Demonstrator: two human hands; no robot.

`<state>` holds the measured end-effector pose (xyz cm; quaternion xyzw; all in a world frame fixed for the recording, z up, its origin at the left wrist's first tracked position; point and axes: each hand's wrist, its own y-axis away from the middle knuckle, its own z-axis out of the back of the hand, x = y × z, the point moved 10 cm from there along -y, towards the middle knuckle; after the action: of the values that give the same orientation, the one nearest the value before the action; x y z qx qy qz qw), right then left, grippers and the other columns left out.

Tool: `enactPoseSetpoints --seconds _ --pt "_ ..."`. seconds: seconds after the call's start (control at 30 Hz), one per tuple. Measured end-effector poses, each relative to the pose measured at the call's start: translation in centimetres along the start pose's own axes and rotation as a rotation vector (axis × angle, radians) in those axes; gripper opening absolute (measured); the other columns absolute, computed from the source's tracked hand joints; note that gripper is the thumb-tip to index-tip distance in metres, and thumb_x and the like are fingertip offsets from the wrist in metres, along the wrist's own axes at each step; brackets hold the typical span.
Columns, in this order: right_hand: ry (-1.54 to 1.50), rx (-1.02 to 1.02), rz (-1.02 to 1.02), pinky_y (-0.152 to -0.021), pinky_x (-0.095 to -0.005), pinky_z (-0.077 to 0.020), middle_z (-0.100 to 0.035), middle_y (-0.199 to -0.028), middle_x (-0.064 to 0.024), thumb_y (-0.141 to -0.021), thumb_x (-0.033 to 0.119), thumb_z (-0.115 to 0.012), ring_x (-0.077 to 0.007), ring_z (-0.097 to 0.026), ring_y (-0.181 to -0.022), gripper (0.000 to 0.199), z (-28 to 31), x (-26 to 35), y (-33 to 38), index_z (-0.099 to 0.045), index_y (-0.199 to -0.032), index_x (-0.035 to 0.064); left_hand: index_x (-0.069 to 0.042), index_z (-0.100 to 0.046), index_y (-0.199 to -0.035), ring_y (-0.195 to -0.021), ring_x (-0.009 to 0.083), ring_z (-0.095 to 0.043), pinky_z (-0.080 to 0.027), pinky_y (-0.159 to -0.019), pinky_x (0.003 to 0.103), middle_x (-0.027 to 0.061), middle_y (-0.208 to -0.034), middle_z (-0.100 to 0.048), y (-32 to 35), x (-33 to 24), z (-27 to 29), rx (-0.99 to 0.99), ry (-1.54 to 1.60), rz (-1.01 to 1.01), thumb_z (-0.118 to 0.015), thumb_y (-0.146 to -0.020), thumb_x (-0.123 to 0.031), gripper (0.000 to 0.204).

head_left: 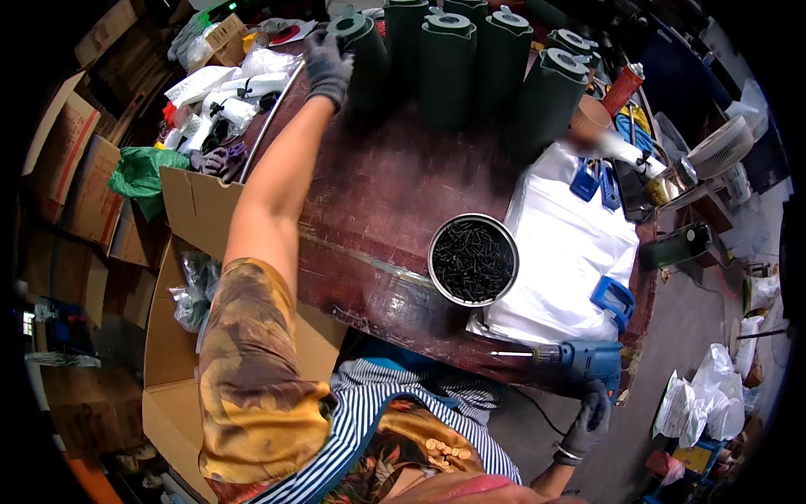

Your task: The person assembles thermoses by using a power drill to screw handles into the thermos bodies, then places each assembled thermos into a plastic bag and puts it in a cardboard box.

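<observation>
My left hand (327, 69), in a grey knit glove, reaches to the far left of the table. Its fingers are closed at the side of a dark green lidded jug (357, 55), by the lid. Near the front right edge a blue power drill (588, 361) lies on its side, its bit toward the left. My right hand (585, 424), also gloved, is just below the drill, its fingertips against or very near the drill's underside; their grip is partly hidden. A round tin (433, 273) full of small black screws (473, 259) stands at mid-table.
Several more green jugs (447, 71) line the far edge. White plastic bags (554, 260) lie right of the tin, with blue-handled tools (613, 301) on them. A red spray can (624, 88) stands at the back right. An open cardboard box (168, 370) is at my left.
</observation>
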<state>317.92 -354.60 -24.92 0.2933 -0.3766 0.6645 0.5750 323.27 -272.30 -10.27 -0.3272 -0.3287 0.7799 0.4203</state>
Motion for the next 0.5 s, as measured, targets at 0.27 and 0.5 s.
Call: enactPoseSetpoints --seconds 0.27,0.5 --pt "0.035 0.076 -0.016 -0.113 -0.0388 -0.0332 -0.041 -0.152 -0.0167 -0.092 0.020 -0.069 -0.0264 -0.040 -0.138 0.076 6.0 -8.9 -5.1 -0.029 -0.153 -0.0012 -0.001 -0.057 -0.113 -0.116 0.0170 -0.056 -0.046 -0.101 0.032 0.0115 -0.131 -0.056 15.4 -4.4 19.4 0.317 0.619 0.177 -0.061 -0.091 0.004 0.023" --pt "0.600 0.246 0.323 -0.111 -0.0463 -0.0353 -0.049 -0.143 -0.0211 -0.075 0.027 -0.080 -0.0389 -0.045 -0.132 0.086 2.9 -7.8 -4.5 -0.039 -0.147 0.0031 -0.004 -0.058 -0.108 -0.102 0.0162 -0.060 -0.050 -0.095 0.033 0.0061 -0.110 -0.063 27.7 -5.7 34.7 0.373 0.928 0.695 -0.057 -0.098 -0.004 0.010"
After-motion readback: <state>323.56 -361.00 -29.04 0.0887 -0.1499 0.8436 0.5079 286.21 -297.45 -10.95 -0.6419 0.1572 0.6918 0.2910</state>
